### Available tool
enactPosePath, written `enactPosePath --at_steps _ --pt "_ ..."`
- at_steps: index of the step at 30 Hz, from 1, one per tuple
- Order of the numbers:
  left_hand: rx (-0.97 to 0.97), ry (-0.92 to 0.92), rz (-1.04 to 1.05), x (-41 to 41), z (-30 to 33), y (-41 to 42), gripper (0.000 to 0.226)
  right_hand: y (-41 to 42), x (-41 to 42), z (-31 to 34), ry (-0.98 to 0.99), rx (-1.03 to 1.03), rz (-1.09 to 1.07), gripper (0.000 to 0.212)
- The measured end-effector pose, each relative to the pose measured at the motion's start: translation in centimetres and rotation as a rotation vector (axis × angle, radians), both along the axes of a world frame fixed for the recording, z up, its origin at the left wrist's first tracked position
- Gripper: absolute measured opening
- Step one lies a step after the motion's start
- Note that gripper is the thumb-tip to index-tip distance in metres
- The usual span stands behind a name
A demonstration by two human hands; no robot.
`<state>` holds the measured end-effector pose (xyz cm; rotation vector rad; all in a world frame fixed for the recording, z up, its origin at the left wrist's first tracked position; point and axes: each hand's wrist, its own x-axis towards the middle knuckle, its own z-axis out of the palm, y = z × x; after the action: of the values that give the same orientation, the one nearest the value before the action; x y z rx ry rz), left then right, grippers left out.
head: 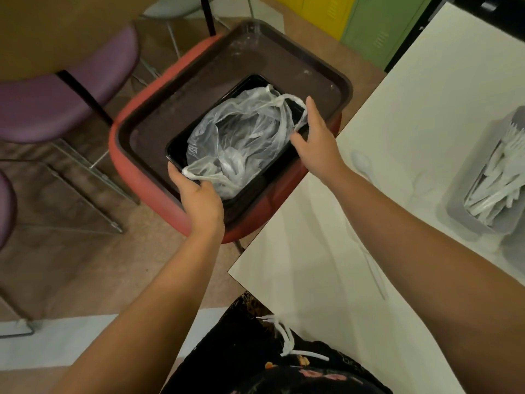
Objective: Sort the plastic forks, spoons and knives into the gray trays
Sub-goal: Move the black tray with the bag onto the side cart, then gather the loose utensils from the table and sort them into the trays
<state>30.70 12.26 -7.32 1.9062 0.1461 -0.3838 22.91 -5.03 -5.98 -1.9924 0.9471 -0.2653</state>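
Two hands grip the black tray [252, 191]: left hand [199, 200] at its near corner, right hand [318, 146] at its right edge. Plastic cutlery [497, 183] is kept well apart, in the gray tray [460, 214].

We see a red chair [159, 194] with a large brown tray [199, 81] on its seat. A smaller black tray [255, 191] sits on that, holding a crumpled clear plastic bag [241, 135]. Left of it stand purple chairs [56, 106] on a tan floor [85, 265]. Yellow [321, 12] and green lockers [380, 27] line the far side, beside the cream desk [426, 109].
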Motion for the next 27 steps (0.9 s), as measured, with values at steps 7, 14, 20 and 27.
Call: enactPosePath --at_steps 7,14,20,27 --pt "0.057 -0.234 -0.049 -1.6 0.7 0.2 0.068 0.0 -3.4 -0.4 -0.058 -0.033 -0.149 0.055" --pt "0.125 -0.842 -0.453 -6.7 2.2 -1.9 0.058 -0.2 -11.3 -0.1 -0.012 -0.121 -0.217 0.033" --pt "0.222 -0.578 -0.973 -12.7 0.6 -5.3 0.04 0.6 -18.9 -1.1 0.129 -0.106 -0.199 0.028" --pt "0.456 -0.288 -1.039 -16.6 -1.5 -7.4 0.044 2.5 -24.1 -1.4 0.265 -0.067 -0.081 0.039"
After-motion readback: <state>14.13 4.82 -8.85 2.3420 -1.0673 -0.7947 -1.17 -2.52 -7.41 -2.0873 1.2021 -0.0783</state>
